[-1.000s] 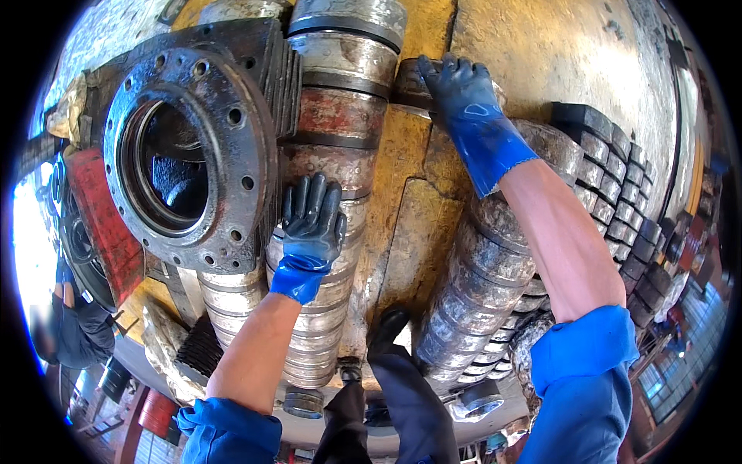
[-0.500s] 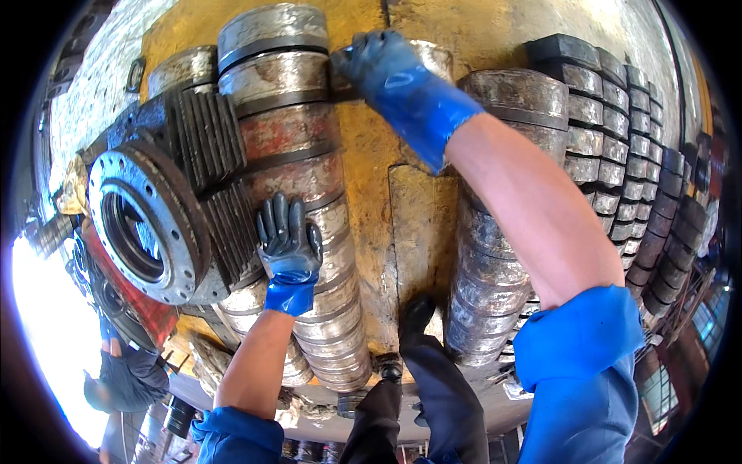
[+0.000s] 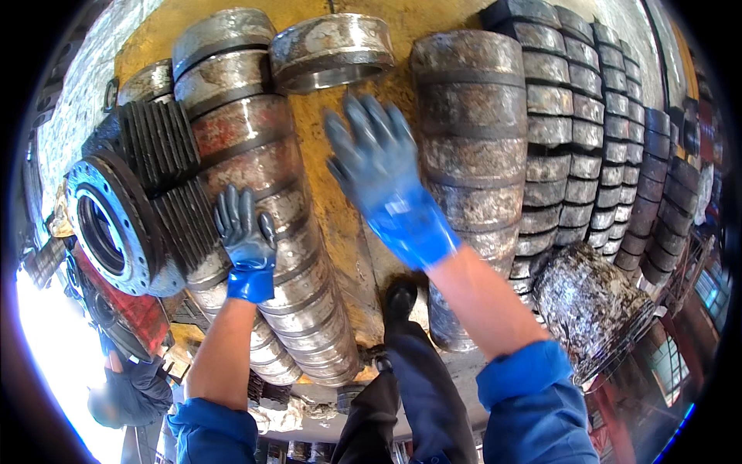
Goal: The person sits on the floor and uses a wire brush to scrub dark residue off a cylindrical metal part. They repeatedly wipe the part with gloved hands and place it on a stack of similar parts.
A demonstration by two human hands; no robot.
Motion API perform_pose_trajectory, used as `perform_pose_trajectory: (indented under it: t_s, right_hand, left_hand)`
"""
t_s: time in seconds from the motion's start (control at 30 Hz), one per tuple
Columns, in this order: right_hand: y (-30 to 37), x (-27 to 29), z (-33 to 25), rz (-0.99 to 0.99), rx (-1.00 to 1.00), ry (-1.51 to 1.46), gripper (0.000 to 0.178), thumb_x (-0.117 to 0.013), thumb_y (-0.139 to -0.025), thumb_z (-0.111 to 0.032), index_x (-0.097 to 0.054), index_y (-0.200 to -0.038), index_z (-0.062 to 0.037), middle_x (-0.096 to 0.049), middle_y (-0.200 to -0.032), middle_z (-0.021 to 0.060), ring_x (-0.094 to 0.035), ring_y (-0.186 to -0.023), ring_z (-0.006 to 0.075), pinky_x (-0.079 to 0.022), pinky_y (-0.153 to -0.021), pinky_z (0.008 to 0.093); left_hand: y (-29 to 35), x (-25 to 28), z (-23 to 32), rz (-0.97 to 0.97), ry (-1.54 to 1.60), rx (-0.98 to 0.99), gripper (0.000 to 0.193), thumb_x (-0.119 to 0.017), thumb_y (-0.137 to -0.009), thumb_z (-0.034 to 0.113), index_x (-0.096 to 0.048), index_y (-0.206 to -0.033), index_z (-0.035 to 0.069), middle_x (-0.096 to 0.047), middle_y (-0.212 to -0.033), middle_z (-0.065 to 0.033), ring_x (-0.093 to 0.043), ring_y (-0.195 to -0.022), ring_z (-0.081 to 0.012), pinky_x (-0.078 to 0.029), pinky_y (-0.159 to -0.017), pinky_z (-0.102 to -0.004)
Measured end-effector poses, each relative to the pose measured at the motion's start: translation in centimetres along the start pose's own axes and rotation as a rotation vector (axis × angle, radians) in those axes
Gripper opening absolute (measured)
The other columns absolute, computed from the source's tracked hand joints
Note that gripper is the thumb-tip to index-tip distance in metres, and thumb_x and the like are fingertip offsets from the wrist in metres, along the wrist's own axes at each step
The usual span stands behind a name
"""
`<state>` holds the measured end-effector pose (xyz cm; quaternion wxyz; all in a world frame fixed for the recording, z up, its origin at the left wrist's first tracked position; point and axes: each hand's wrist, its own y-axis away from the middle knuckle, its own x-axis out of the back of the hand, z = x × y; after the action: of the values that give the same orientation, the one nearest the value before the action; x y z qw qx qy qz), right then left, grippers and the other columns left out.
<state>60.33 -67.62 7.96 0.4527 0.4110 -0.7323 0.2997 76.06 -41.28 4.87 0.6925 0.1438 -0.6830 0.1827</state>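
Both my hands wear blue gloves with dark palms and fingers. My right hand (image 3: 372, 155) is open, its fingers spread over the yellow floor plate, just short of a loose steel ring (image 3: 332, 39). A small gap shows between fingertips and ring. The ring touches or nearly touches the far part of a long row of worn metal rings (image 3: 282, 209). My left hand (image 3: 247, 236) is open with fingers stretched out, on or just above this row, beside a dark finned block (image 3: 158, 147). Whether its palm presses on the metal, I cannot tell.
A flanged round housing (image 3: 108, 224) stands at the left. Another row of thick rings (image 3: 471, 155) and several rows of smaller rings (image 3: 549, 116) run along the right. A rough cylindrical lump (image 3: 591, 301) lies near right. My boot (image 3: 402, 298) stands between the rows. A person (image 3: 135, 390) bends at far lower left.
My right hand has come off the loose ring and drawn back toward me, fingers now spread. My left hand stays by the finned block. The whole view has shifted, bringing the rough lump into sight.
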Motion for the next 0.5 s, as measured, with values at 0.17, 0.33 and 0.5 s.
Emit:
perform_pose_trajectory:
  t_s: [0.17, 0.33, 0.5]
  right_hand:
    - [23.9, 4.5, 2.0, 0.115, -0.332, 0.211, 0.059, -0.07, -0.091, -0.036, -0.056, -0.141, -0.0093, -0.049, -0.153, 0.0223, -0.047, -0.14, 0.0414, -0.037, -0.114, 0.0571]
    - [38.1, 3.0, 3.2, 0.017, -0.488, 0.328, 0.064, -0.067, -0.091, -0.039, -0.054, -0.142, -0.0023, -0.051, -0.148, 0.0255, -0.051, -0.133, 0.0469, -0.038, -0.113, 0.0616]
    - [40.4, 0.5, 4.1, 0.132, -0.439, 0.305, 0.07, -0.062, -0.091, -0.042, -0.048, -0.149, -0.0035, -0.047, -0.153, 0.0256, -0.046, -0.139, 0.0463, -0.033, -0.117, 0.0602]
  left_hand:
    - [-0.4, -0.5, 0.8, 0.037, -0.001, -0.041, 0.051, -0.052, -0.102, 0.028, -0.053, -0.147, 0.004, -0.045, -0.156, -0.0246, -0.041, -0.145, -0.0436, -0.03, -0.12, -0.0564]
    - [0.4, -1.7, -0.3, 0.099, -0.058, -0.077, 0.057, -0.054, -0.099, 0.024, -0.045, -0.154, 0.009, -0.039, -0.161, -0.0215, -0.037, -0.147, -0.0418, -0.028, -0.121, -0.0562]
    - [3.1, 1.6, 2.8, 0.046, 0.058, 0.074, 0.054, -0.058, -0.097, 0.031, -0.054, -0.143, 0.004, -0.053, -0.149, -0.0234, -0.052, -0.136, -0.0396, -0.043, -0.11, -0.0499]
